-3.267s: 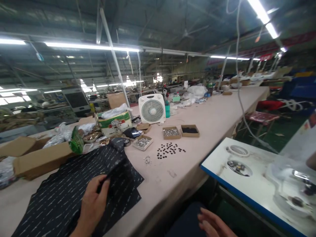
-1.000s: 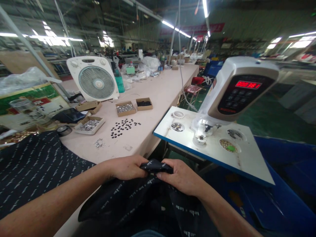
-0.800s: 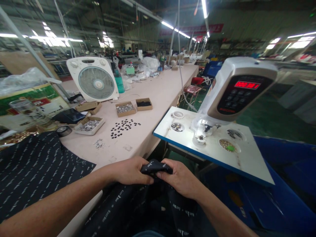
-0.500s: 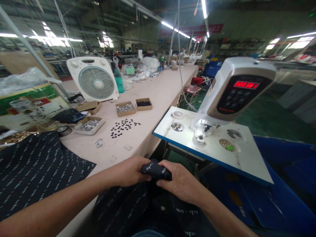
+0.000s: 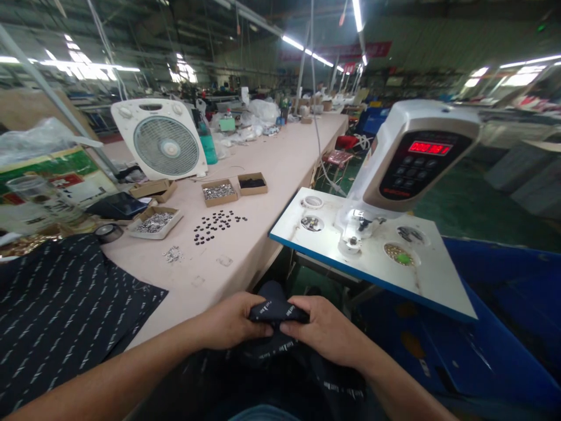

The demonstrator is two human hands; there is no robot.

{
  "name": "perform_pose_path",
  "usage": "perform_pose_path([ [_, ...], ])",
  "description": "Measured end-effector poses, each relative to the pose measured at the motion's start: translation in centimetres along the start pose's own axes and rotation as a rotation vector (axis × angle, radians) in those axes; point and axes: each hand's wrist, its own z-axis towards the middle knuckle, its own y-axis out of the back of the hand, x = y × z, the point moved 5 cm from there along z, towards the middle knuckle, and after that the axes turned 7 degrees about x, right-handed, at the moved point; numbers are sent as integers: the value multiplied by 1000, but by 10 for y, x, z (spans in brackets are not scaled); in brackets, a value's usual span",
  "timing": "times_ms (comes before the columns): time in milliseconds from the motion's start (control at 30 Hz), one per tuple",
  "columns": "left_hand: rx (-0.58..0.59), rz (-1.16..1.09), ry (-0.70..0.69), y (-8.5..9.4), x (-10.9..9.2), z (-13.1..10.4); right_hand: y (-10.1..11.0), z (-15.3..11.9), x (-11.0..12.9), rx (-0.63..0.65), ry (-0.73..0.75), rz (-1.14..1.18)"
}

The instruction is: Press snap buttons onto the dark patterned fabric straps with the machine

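1. Left of the white press machine [image 5: 407,169], across the long pink table [image 5: 280,169], we are seeing the stack of dark printed fabric [image 5: 56,316] lying flat at the near table corner, lying as it did a second ago.
2. Further from the machine on that same side, small cardboard trays of silver snaps [image 5: 154,222] and loose black buttons [image 5: 217,224] are sitting on the table, with a white box fan [image 5: 160,146] standing behind them; none of these is shifting between views.
3. Below and left of the machine's white work plate [image 5: 372,263], we are holding our left hand [image 5: 232,321] at the table's near edge, its fingers curled and pinching the left end of a dark fabric piece [image 5: 274,313].
4. Just right of it, still short of the plate, our right hand [image 5: 326,330] is pinching the other end of the same piece, fingers pressed together over the fold.
5. Compared with a second ago, we are bunching the piece tighter: the cloth that was draping wide below the hands is now gathered into a small folded edge between both thumbs, and the hands are sitting slightly lower.
6. We are judging that this folded edge is being readied for the machine's die [image 5: 352,241], which is standing bare under the head.
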Motion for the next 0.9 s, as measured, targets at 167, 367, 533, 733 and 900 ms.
perform_pose_path([
  [167, 150, -397, 91, -18, 13, -4, -4, 3, -13, 50, -47, 202],
  [367, 92, -606, 156, -18, 20, -7, -9, 6, -10, 12, -63, 279],
  [533, 90, -728, 202, -18, 25, -8, -7, 8, -1, -20, -55, 331],
  [733, 64, -811, 176, -20, 25, -2, -5, 12, 1, -37, -90, 313],
  [900, 26, -799, 58, -23, 15, 17, 11, 9, -6, 2, -148, 157],
])
